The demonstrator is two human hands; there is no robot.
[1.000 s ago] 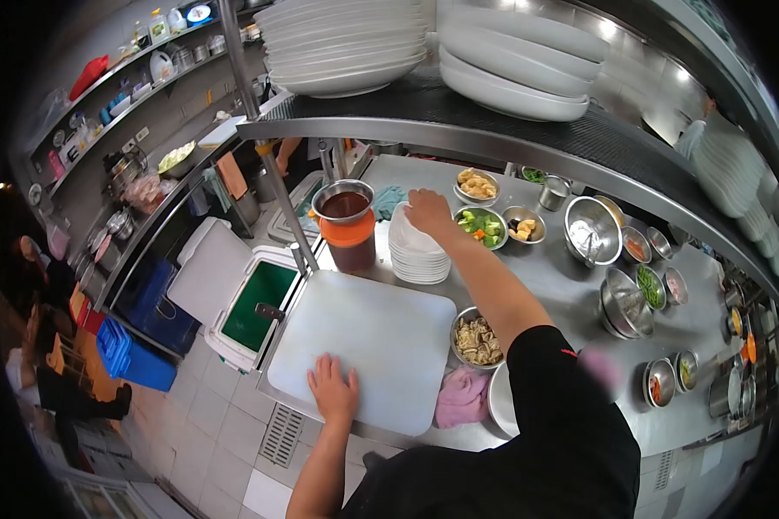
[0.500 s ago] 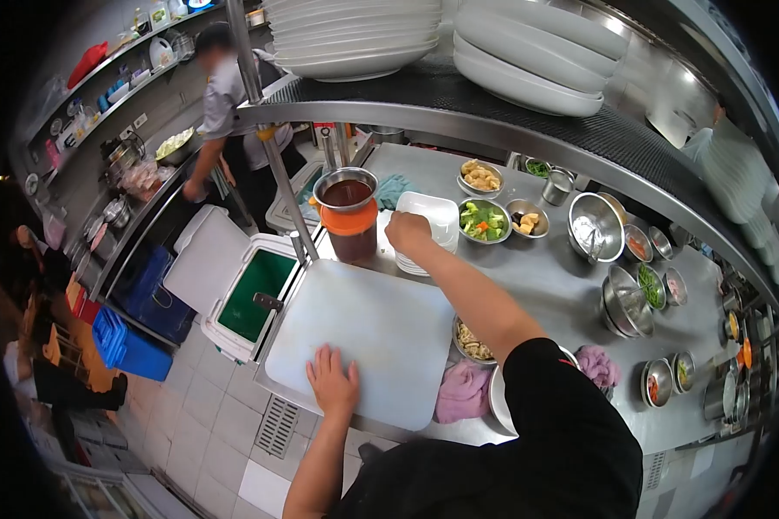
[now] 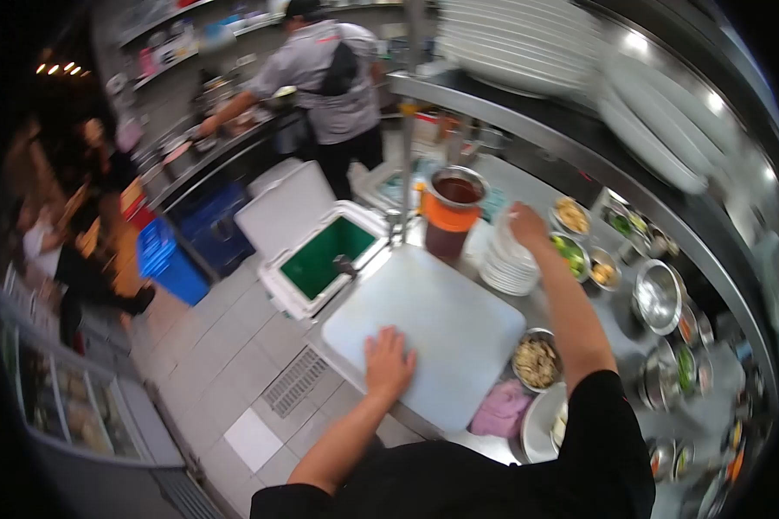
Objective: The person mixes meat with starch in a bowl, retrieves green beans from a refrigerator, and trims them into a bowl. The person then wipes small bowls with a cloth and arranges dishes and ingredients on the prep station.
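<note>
My left hand (image 3: 389, 363) lies flat on a white cutting board (image 3: 441, 320), its fingers spread. At the back edge of the board, my right hand (image 3: 528, 227) is closed at the rim of the top white plate on a stack of white plates (image 3: 509, 266); its fingertips are blurred. An orange-banded container (image 3: 448, 223) stands left of the stack, with a metal bowl of dark sauce (image 3: 459, 187) on top. Just beyond my right hand are bowls of broccoli (image 3: 569, 253) and yellow fried pieces (image 3: 571, 214).
An open white cooler (image 3: 329, 255) with a green inside stands left of the board. A bowl of sliced mushrooms (image 3: 538, 362) and a pink cloth (image 3: 500, 409) lie at the right. Overhead runs a metal shelf (image 3: 528, 121). A co-worker (image 3: 337, 86) stands at the back counter.
The view has swung left, so the table sits further right. My left hand stays on the board and my right hand stays at the plate stack. The co-worker has turned, one arm stretched over the counter.
</note>
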